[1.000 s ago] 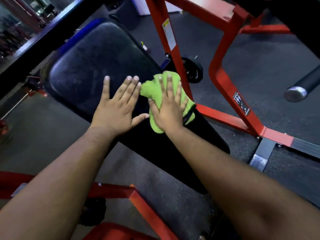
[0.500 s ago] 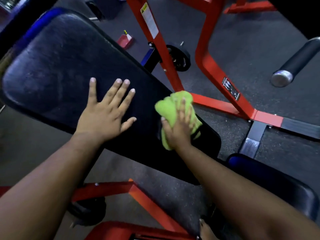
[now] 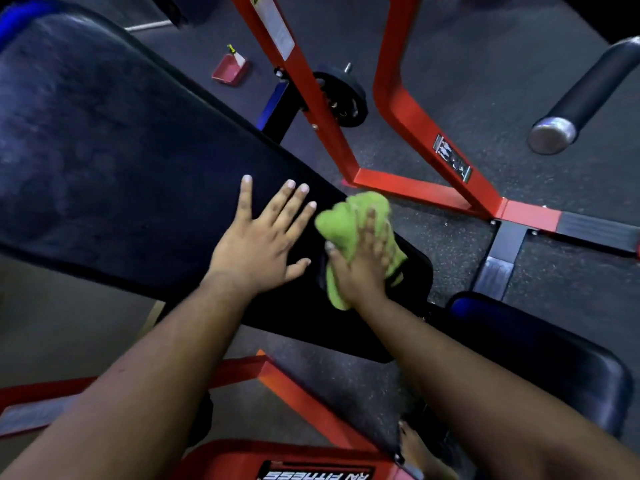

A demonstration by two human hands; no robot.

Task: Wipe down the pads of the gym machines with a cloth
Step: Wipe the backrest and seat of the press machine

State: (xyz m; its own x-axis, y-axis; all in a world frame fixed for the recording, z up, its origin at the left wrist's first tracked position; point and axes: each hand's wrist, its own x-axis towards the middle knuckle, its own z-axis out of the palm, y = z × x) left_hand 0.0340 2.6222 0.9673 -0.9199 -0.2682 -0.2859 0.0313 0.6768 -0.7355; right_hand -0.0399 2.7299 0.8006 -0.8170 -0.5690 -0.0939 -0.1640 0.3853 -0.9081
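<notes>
On the black bench pad, the left hand lies flat with its fingers spread wide, holding nothing. Just beside it, at 3 o'clock, the right hand presses the green cloth down near the narrow end of the pad, fingers stretched over it and blurred. Red frame bars stand on the floor at 12 o'clock.

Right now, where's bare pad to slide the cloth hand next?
Free: the long back pad up-left of the left hand, and the seat pad lower right. Crowded: the pad's narrow end, where the right hand presses the green cloth beside the left.
</notes>
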